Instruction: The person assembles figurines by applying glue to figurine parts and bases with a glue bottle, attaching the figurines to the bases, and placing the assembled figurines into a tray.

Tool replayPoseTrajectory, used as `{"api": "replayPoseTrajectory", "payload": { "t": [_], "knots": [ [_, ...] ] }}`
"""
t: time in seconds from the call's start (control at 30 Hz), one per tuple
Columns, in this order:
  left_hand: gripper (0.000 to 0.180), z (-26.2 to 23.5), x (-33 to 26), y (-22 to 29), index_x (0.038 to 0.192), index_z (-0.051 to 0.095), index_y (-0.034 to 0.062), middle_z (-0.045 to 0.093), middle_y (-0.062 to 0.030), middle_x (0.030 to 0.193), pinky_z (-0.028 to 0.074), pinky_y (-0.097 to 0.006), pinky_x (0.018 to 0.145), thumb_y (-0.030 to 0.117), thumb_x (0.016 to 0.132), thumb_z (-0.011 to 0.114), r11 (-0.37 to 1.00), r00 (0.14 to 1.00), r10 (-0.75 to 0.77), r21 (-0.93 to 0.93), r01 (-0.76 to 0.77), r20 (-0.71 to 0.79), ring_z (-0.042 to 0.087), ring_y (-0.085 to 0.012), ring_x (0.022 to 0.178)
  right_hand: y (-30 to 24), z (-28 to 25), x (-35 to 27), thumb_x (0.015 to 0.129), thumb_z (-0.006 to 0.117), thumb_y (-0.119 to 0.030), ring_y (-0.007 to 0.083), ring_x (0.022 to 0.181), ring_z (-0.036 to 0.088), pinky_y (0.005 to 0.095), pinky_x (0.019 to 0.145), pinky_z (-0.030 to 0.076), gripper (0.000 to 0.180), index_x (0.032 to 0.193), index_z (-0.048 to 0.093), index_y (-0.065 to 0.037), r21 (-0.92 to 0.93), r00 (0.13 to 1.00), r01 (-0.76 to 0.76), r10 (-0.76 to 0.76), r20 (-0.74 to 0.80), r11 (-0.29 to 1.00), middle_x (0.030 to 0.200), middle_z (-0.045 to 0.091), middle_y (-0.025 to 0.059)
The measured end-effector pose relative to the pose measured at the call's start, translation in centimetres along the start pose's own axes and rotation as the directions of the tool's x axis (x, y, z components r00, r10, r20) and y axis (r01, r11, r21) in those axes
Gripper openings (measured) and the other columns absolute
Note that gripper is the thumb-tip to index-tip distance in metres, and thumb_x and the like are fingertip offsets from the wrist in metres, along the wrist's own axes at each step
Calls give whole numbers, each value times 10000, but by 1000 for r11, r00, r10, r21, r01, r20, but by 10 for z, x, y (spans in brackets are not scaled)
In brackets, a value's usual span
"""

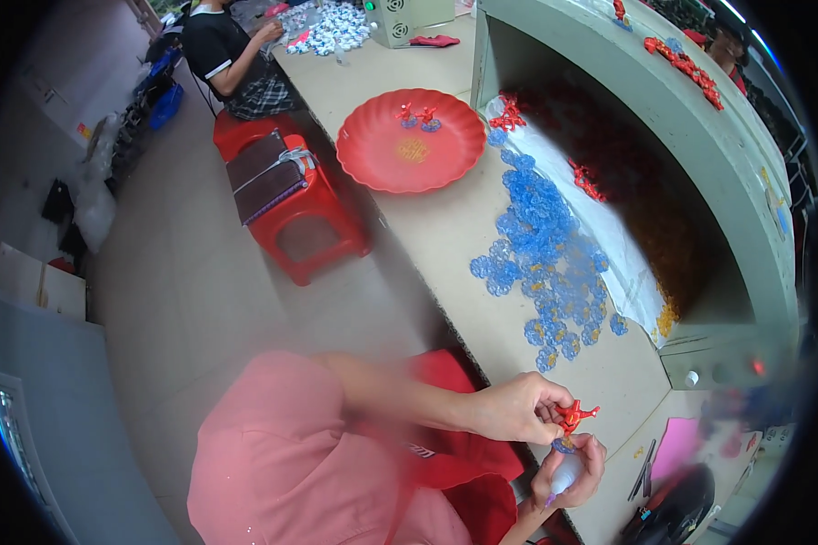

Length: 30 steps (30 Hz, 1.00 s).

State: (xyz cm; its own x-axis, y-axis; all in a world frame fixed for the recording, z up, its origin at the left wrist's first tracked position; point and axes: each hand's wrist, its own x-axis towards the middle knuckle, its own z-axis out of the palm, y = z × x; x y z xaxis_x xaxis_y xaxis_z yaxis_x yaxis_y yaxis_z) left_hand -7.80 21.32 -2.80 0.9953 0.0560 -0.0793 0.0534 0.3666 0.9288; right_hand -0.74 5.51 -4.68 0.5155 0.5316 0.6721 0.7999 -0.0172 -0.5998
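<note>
My left hand (518,409) pinches a small shiny red figurine (575,416) above the edge of the table. Directly under the figurine is a translucent blue flower-shaped base (563,445); whether the two are joined cannot be made out. My right hand (589,472) is closed around a small white squeeze bottle (566,474) with a purple tip, its fingertips up against the blue base. Many more blue bases (541,213), some with yellowish centres, lie in a loose heap on the table beyond my hands.
A red scalloped plate (354,150) holds 2 figurines on blue bases. Red figurines (586,180) lie on white cloth (623,263) inside a grey-green open-fronted box (732,209). Tweezers (643,472) and pink paper (675,445) lie at right. Red stools (304,259) and a seated person (232,59) are further off.
</note>
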Motion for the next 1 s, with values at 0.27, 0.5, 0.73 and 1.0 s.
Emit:
{"api": "replayPoseTrajectory", "payload": {
  "t": [0.27, 0.5, 0.73, 1.0],
  "knots": [
    [269, 0, 7, -6, 1042, 508, -28, 616, -101, 894, 483, -283, 736, 35, 785, 557, 994, 997, -77, -79, 76, -2, 592, -150, 852, 7, 4, 0, 723, 588, 26, 203, 704, 505, 294, 634, 433, 397, 1097, 456, 32, 28, 999, -25, 25, -20, 999, 794, 529, 128],
    [185, -1, 3, -17, 966, 541, -12, 592, -11, 838, 447, -222, 694, 25, 789, 574, 989, 998, 24, -147, -32, -51, 539, -53, 803, 19, 5, -13, 730, 628, -42, 216, 749, 523, 302, 663, 447, 437, 1122, 448, 26, -74, 1000, -19, 18, -13, 997, 854, 526, 124],
    [244, -24, -22, -19, 1018, 547, -16, 606, -51, 904, 436, -268, 773, 50, 785, 578, 994, 978, 74, -63, -88, -197, 542, -99, 854, 15, 28, 14, 736, 660, -31, 213, 714, 591, 286, 630, 501, 383, 1066, 493, 68, 113, 979, 52, -73, 191, 992, 851, 577, 150],
    [279, -55, -32, -9, 1013, 555, -7, 616, -92, 860, 439, -276, 738, 93, 755, 592, 991, 946, 120, -15, -131, -300, 564, -133, 806, 16, 60, 28, 734, 644, 14, 221, 715, 575, 304, 646, 504, 429, 1109, 443, 73, 141, 968, 35, -69, 241, 989, 887, 550, 178]
  ]
}}
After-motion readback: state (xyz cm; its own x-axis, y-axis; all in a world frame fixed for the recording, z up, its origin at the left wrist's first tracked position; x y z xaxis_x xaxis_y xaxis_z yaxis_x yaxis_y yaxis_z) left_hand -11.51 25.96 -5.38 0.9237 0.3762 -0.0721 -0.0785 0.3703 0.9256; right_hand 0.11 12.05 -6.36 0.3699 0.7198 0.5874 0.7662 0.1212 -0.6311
